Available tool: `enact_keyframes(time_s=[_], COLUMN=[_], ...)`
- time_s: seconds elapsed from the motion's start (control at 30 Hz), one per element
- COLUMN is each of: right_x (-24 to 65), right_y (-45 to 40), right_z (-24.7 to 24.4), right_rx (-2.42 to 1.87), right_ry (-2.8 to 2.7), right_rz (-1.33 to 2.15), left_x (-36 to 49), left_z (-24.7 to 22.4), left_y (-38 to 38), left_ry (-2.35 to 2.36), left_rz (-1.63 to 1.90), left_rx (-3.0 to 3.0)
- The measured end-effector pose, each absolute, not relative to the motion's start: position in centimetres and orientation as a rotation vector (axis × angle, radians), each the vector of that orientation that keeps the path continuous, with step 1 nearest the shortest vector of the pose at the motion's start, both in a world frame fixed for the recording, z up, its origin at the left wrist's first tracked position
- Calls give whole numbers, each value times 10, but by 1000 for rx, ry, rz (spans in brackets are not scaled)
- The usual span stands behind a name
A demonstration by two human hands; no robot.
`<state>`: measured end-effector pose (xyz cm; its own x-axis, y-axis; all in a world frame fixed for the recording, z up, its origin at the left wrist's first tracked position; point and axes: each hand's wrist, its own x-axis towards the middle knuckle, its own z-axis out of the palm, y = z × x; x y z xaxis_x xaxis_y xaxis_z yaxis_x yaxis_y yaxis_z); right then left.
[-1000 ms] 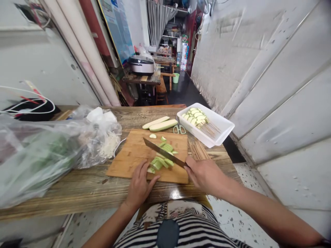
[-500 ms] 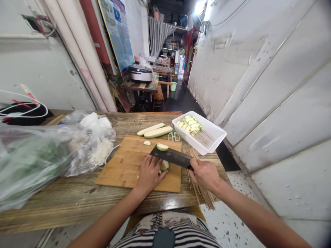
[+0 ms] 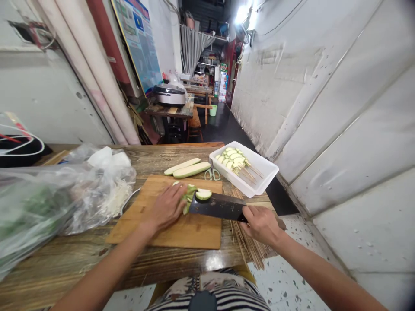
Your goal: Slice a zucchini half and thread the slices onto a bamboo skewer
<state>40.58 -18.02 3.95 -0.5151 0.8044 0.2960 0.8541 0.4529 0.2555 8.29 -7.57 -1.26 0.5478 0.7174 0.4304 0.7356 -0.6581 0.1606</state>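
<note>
My right hand is wrapped round the handle of a dark cleaver, whose blade lies flat-looking over the right part of a wooden cutting board. Two pale green-edged squash slices rest on the blade. Against the blade's left end is a bunch of cut squash pieces. My left hand touches their left side, palm down with its fingers extended, partly covering them. Two halved squash lengths lie behind the board.
A white tray with skewered slices stands at the back right, beside green-handled scissors. Bare wooden skewers lie right of the board. Plastic bags with greens cover the table's left.
My left hand has moved left and a little up, along with the cut pieces. The cleaver is slightly lower relative to the board. The whole view has shifted a little.
</note>
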Motion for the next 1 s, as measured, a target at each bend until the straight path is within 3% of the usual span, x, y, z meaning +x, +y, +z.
enact_keyframes(time_s=[0.1, 0.33, 0.53, 0.73, 0.87, 1.0], right_x=[411, 416, 415, 427, 423, 381], right_y=[-180, -179, -175, -176, -183, -181], right_z=[37, 32, 31, 39, 49, 70], right_rx=[-1379, -1155, -1000, -819, -1028, -1409], right_ry=[-2613, -2731, -2780, -2786, -2573, -2044], right_rz=[-580, -627, -646, -597, -318, 439], left_x=[89, 112, 110, 101, 90, 70], left_z=[5, 10, -2, -31, -41, -49], left_y=[-88, -106, -102, -85, -89, -119], left_ry=[-1274, -1054, -1259, -1411, -1443, -1638], left_rz=[-837, -666, -958, -1311, -1559, -1791], left_rx=[-2830, -3382, -3404, -3054, -2786, -2293])
